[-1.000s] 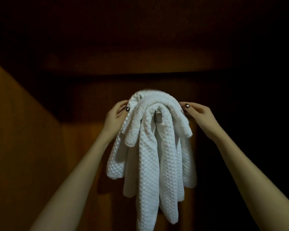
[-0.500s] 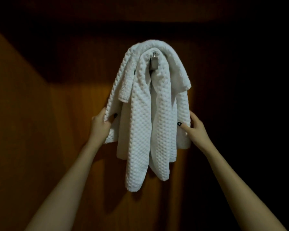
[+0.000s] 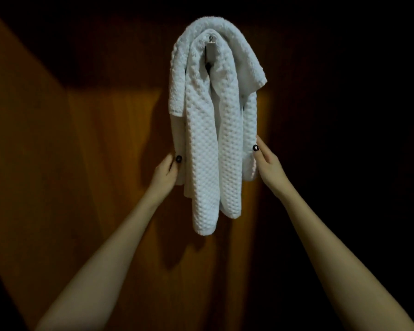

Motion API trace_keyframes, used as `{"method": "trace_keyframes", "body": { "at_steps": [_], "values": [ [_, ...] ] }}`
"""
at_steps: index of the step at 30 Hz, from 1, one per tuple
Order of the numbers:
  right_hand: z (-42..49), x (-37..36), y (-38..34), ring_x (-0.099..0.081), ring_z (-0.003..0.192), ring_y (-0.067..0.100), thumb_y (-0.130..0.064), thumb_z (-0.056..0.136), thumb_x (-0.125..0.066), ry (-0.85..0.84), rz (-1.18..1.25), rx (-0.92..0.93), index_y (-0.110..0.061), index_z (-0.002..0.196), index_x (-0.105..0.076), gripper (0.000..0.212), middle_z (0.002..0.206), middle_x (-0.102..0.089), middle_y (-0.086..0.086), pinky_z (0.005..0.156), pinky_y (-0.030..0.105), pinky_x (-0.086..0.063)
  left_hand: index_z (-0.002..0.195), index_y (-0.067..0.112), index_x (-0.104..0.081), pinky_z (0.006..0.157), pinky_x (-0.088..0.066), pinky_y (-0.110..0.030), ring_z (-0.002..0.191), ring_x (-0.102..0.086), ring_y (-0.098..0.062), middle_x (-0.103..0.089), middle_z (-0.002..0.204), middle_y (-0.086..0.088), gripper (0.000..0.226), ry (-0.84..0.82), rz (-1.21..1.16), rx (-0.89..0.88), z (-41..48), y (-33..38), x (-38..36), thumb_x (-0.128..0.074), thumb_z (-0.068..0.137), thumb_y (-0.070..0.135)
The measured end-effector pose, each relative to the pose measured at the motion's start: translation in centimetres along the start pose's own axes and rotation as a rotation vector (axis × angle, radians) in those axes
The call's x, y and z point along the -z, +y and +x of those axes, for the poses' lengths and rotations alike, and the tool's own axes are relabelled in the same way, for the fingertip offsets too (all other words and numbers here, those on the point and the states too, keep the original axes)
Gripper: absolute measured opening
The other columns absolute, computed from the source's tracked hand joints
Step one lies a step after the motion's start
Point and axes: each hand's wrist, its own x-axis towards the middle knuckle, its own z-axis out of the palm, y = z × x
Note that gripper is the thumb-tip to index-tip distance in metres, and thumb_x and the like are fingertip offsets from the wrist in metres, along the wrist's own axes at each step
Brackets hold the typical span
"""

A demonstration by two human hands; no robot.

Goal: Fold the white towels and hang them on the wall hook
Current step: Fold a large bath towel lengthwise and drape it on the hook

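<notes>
White waffle-textured towels [image 3: 213,139] hang folded over a small metal wall hook [image 3: 211,45] on a wooden wall; the hook's tip and plate show between the folds. My left hand [image 3: 165,173] holds the lower left edge of the towels, thumb in front and fingers hidden behind the cloth. My right hand [image 3: 268,163] holds the lower right edge the same way, thumb on the front of the fabric. Long folded ends dangle below both hands.
A wooden wall [image 3: 120,144] stands behind the towels, lit in a warm patch. An angled wooden side panel [image 3: 22,130] closes in the left. The area to the right and above is dark.
Both hands slid down from the top of the towels beside the hook to their lower side edges. The view tilted down, so the hook sits higher in frame.
</notes>
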Motion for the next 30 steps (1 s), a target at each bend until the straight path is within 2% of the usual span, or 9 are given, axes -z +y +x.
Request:
{"method": "trace_keyframes", "body": {
  "at_steps": [2,7,11,14,16,21,24,27,30],
  "values": [
    [-1.0,-0.2,0.0,-0.035,0.130,-0.014,-0.042,0.103,-0.037,-0.013,0.004,-0.041,-0.031,0.152,-0.026,0.052,0.151,-0.033,-0.022,0.102,0.009,-0.034,0.144,0.008,-0.035,0.084,-0.029,0.004,0.124,-0.035,-0.006,-0.038,0.131,0.009,0.043,-0.003,-0.046,0.085,-1.5,-0.2,-0.8,-0.037,0.103,0.019],
    [-4.7,-0.4,-0.6,-0.028,0.134,-0.010,-0.034,0.104,-0.040,0.038,-0.031,-0.090,-0.027,0.154,-0.023,0.053,0.158,-0.027,-0.011,0.100,0.002,-0.031,0.150,0.018,-0.023,0.087,-0.024,0.009,0.129,-0.026,0.001,-0.029,0.141,0.014,0.048,0.009,-0.127,0.121,-4.4,-0.3,-0.3,-0.034,0.104,0.026],
    [-9.9,-1.8,0.1,-0.026,0.144,0.010,-0.031,0.103,-0.044,0.023,-0.086,-0.193,-0.024,0.154,-0.020,0.056,0.159,-0.024,-0.004,0.118,0.031,-0.027,0.149,0.023,-0.027,0.106,-0.022,-0.015,0.137,-0.026,-0.005,-0.029,0.154,0.003,0.047,0.019,-0.030,0.157,-10.3,-0.8,0.8,-0.037,0.103,0.029],
    [-14.5,-3.4,0.6,-0.026,0.144,0.014,-0.028,0.102,-0.047,-0.040,-0.154,-0.277,-0.022,0.154,-0.022,0.057,0.159,-0.026,-0.001,0.116,0.028,-0.023,0.147,0.017,-0.032,0.107,-0.021,-0.021,0.140,-0.029,-0.016,-0.032,0.153,-0.004,0.047,0.021,0.102,0.263,-16.1,-1.1,1.0,-0.041,0.102,0.026],
    [-17.9,-4.7,1.1,-0.024,0.146,0.017,-0.026,0.102,-0.049,-0.136,-0.229,-0.320,-0.020,0.154,-0.022,0.059,0.159,-0.026,0.001,0.114,0.025,-0.020,0.147,0.014,-0.033,0.110,-0.021,-0.024,0.141,-0.029,-0.019,-0.033,0.153,-0.006,0.048,-0.039,0.214,0.277,-20.3,-1.1,1.2,-0.043,0.101,0.024],
    [-27.4,-8.7,3.2,-0.013,0.149,0.023,-0.030,0.101,-0.049,-0.506,-0.400,-0.455,-0.023,0.155,-0.015,0.064,0.162,-0.016,0.007,0.119,0.037,-0.016,0.151,0.024,-0.020,0.115,-0.014,-0.032,0.143,-0.018,-0.017,-0.020,0.158,0.000,0.058,-0.302,0.434,0.394,-33.7,-1.1,2.4,-0.042,0.100,0.039],
    [-33.1,-11.0,4.5,-0.013,0.149,0.031,-0.032,0.101,-0.048,-0.768,-0.555,-0.527,-0.027,0.155,-0.011,0.066,0.162,-0.011,0.013,0.120,0.043,-0.018,0.152,0.026,-0.014,0.118,-0.015,-0.044,0.145,-0.012,-0.019,-0.012,0.160,0.002,0.063,-0.458,0.589,0.521,-42.0,-1.1,3.7,-0.043,0.098,0.043],
    [-38.7,-13.1,5.4,-0.020,0.145,0.037,-0.032,0.101,-0.049,-1.017,-0.684,-0.529,-0.023,0.155,-0.012,0.067,0.161,-0.015,0.015,0.117,0.048,-0.026,0.151,0.023,-0.017,0.115,-0.021,-0.049,0.145,-0.014,-0.023,-0.015,0.159,0.000,0.064,-0.491,0.646,0.679,-49.9,-0.2,4.5,-0.046,0.097,0.041],
    [-44.4,-14.9,5.3,-0.023,0.144,0.038,-0.032,0.100,-0.051,-1.236,-0.715,-0.511,-0.021,0.155,-0.013,0.069,0.160,-0.016,0.016,0.114,0.049,-0.029,0.149,0.016,-0.026,0.114,-0.023,-0.043,0.143,-0.022,-0.026,-0.023,0.156,-0.006,0.063,-0.402,0.630,0.839,-58.1,1.7,4.1,-0.051,0.095,0.034]
  ]
}}
